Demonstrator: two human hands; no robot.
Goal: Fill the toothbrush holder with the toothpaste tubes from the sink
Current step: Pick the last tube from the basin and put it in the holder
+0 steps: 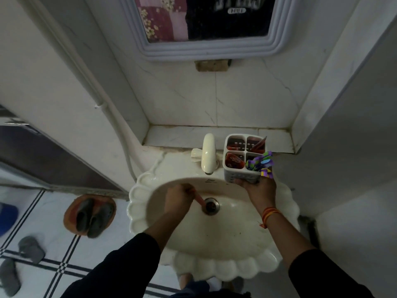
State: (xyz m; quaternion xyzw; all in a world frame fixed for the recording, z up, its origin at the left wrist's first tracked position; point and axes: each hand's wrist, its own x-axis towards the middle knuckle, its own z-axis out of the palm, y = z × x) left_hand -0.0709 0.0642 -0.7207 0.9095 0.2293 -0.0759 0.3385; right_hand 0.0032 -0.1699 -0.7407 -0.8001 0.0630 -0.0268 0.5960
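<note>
Over the cream scalloped sink [285, 214], my left hand [178, 200] is closed around a red toothpaste tube [198, 201] whose far end lies by the drain [211, 206]. My right hand [258, 186] grips the base of the white four-compartment toothbrush holder [236, 150], held above the sink's back right rim. Red tubes sit in its compartments, and purple and green toothbrushes [261, 163] stick out of the near right one. My fingers cover most of the tube in my left hand.
A cream faucet [208, 153] stands left of the holder. A marble ledge [184, 136] runs behind the sink, with a framed mirror [206, 50] above. On the tiled floor at left lie slippers [94, 218] on a round mat.
</note>
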